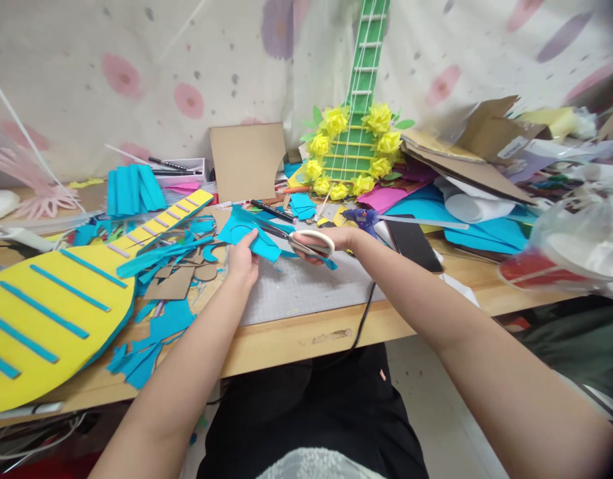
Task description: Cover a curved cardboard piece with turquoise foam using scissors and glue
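Observation:
My left hand [243, 258] pinches a piece of blue paper [263, 247] by its lower left part; a curved line is drawn on it. In my right hand [319, 245] is a pair of scissors [320, 243] with white handles and dark blades. The blades reach leftward to the blue paper, over its upper side. A strip of the blue paper hangs beneath the scissors. Both hands are above a grey cutting mat [296, 286]. My right fingers are partly hidden by the scissor handles.
Blue scraps [161, 326] and cardboard bits lie left, beside a yellow paper guitar [61, 313] with blue strips. A green guitar [353, 140] with yellow flowers stands behind. To the right are a glue gun [361, 218], a black phone [413, 245] and a red-and-clear bucket [550, 266].

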